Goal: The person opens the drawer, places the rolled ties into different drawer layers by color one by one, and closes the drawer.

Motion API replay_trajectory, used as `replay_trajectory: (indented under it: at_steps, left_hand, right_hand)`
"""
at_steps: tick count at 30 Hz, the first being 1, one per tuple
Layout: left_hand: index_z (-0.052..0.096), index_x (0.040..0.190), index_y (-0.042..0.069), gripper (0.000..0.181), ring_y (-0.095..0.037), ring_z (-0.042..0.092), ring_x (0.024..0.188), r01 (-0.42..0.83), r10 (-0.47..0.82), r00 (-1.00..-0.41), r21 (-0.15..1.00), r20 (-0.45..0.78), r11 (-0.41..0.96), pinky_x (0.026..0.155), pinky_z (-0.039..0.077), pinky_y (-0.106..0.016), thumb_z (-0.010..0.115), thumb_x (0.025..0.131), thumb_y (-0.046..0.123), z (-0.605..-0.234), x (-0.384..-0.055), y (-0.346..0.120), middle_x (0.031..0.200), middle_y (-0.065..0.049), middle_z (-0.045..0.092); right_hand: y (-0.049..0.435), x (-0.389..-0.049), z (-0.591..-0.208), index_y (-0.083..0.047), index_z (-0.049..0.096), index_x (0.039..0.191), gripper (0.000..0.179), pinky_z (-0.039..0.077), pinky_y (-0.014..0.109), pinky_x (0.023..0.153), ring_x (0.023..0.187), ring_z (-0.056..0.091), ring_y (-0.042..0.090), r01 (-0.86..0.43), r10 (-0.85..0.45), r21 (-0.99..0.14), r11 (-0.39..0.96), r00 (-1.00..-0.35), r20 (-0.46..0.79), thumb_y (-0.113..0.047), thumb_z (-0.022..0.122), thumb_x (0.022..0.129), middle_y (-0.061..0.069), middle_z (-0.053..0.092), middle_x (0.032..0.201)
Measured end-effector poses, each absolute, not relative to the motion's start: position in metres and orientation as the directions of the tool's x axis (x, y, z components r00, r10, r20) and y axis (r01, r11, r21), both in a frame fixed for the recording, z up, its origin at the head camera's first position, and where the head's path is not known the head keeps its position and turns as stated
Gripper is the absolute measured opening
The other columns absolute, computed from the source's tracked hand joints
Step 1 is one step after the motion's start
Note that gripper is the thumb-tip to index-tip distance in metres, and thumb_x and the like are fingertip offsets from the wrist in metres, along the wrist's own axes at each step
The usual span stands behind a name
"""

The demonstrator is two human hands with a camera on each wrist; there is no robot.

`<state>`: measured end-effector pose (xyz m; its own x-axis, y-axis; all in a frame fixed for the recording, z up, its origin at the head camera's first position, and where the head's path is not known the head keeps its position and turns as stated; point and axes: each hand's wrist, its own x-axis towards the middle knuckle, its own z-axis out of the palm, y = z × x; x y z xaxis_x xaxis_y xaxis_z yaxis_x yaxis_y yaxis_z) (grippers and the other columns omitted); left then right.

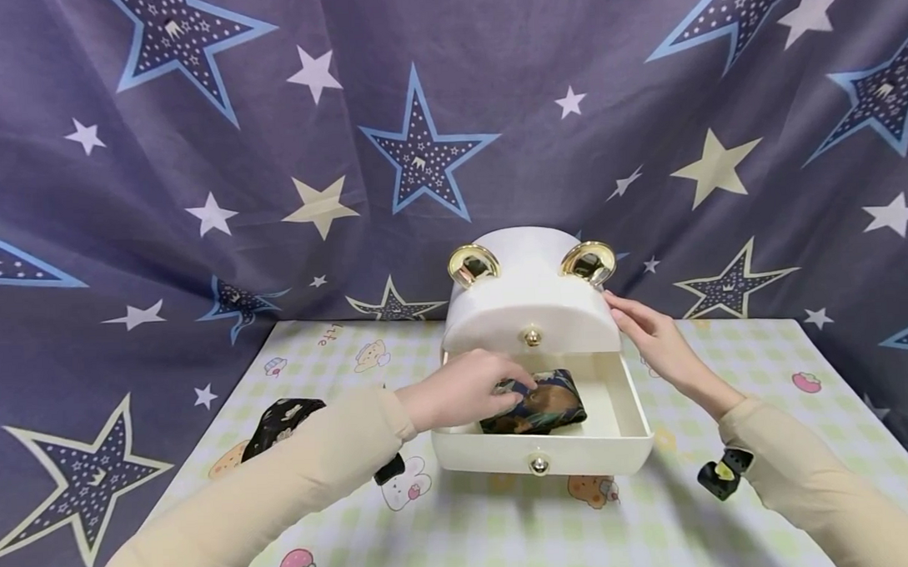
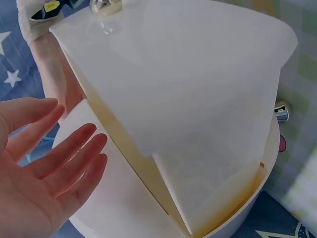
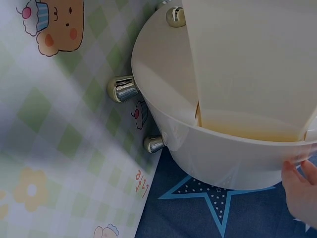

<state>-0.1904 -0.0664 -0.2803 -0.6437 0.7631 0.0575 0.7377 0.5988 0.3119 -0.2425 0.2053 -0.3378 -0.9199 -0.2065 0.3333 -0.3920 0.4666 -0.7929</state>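
A white rounded storage box (image 1: 533, 289) with two gold-rimmed round eyes stands on the table, its lower drawer (image 1: 542, 454) pulled out. In that drawer lies a dark, folded patterned cloth (image 1: 551, 401) with brown and green areas. Over the cloth's left part is my left hand (image 1: 468, 387); in the head view its fingertips reach the cloth, though contact is unclear. The left wrist view has the left hand (image 2: 54, 163) with fingers loosely spread and nothing in them. My right hand (image 1: 654, 339) rests its fingers against the box's right side, near the back.
A black patterned item (image 1: 282, 423) lies on the left of the table, partly hidden by the left sleeve (image 1: 296, 481). The checkered tablecloth (image 1: 343, 546) carries cartoon prints. A dark blue star-printed curtain (image 1: 385, 36) hangs right behind the box.
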Motion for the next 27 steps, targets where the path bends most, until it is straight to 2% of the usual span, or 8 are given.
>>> replay_trajectory:
  at_steps: [3,8,15,20,22,27]
  left_hand:
    - [0.064,0.105,0.01,0.023,-0.015,0.058,0.085,0.754,0.765,-0.636,0.288,0.098,0.59,0.074,0.045,-0.023,0.056,0.085,0.013,-0.281,-0.185,-0.068,0.102,-0.002,0.062]
    - [0.064,0.105,0.01,0.022,-0.016,0.057,0.086,0.757,0.752,-0.641,0.283,0.152,0.589,0.073,0.045,-0.025,0.057,0.084,0.013,-0.284,-0.177,-0.072,0.099,-0.003,0.062]
    - [0.064,0.105,0.012,0.023,-0.016,0.056,0.085,0.743,0.715,-0.664,0.294,0.218,0.601,0.071,0.045,-0.023,0.058,0.084,0.016,-0.29,-0.168,-0.076,0.097,-0.003,0.061]
    - [0.065,0.102,0.013,0.02,-0.015,0.055,0.086,0.721,0.671,-0.691,0.317,0.268,0.616,0.072,0.045,-0.025,0.061,0.082,0.018,-0.296,-0.161,-0.078,0.095,-0.002,0.06]
    - [0.066,0.1,0.013,0.02,-0.015,0.055,0.086,0.713,0.652,-0.7,0.325,0.29,0.621,0.072,0.045,-0.026,0.063,0.081,0.019,-0.3,-0.157,-0.078,0.094,-0.002,0.059]
    - [0.066,0.095,0.012,0.018,-0.013,0.053,0.085,0.726,0.615,-0.687,0.322,0.387,0.608,0.074,0.044,-0.028,0.066,0.079,0.018,-0.31,-0.151,-0.077,0.091,-0.001,0.059]
  right_hand:
    - [0.205,-0.242,-0.338,-0.004,0.041,0.131,0.046,0.033,0.039,0.096,0.12,0.039,0.028,-0.392,-0.207,-0.796,0.461,-0.92,0.334,-0.029,0.042,0.093,0.012,0.039,0.135]
    - [0.204,-0.241,-0.337,-0.005,0.04,0.132,0.045,0.033,0.035,0.097,0.121,0.038,0.028,-0.389,-0.212,-0.803,0.452,-0.921,0.328,-0.028,0.042,0.094,0.011,0.038,0.136]
    - [0.205,-0.24,-0.335,-0.006,0.04,0.132,0.043,0.033,0.009,0.09,0.121,0.037,0.029,-0.403,-0.222,-0.803,0.439,-0.915,0.338,-0.025,0.043,0.094,0.012,0.037,0.136]
    - [0.205,-0.242,-0.337,-0.005,0.04,0.132,0.045,0.034,0.026,0.096,0.121,0.037,0.029,-0.393,-0.215,-0.799,0.455,-0.919,0.329,-0.028,0.042,0.094,0.012,0.037,0.136]
    - [0.205,-0.242,-0.337,-0.005,0.04,0.132,0.045,0.034,0.028,0.096,0.121,0.038,0.028,-0.39,-0.212,-0.794,0.466,-0.921,0.328,-0.029,0.041,0.094,0.011,0.037,0.136]
    - [0.206,-0.242,-0.338,-0.005,0.04,0.132,0.047,0.034,0.014,0.091,0.12,0.039,0.027,-0.393,-0.21,-0.79,0.47,-0.919,0.333,-0.031,0.041,0.093,0.011,0.038,0.136]
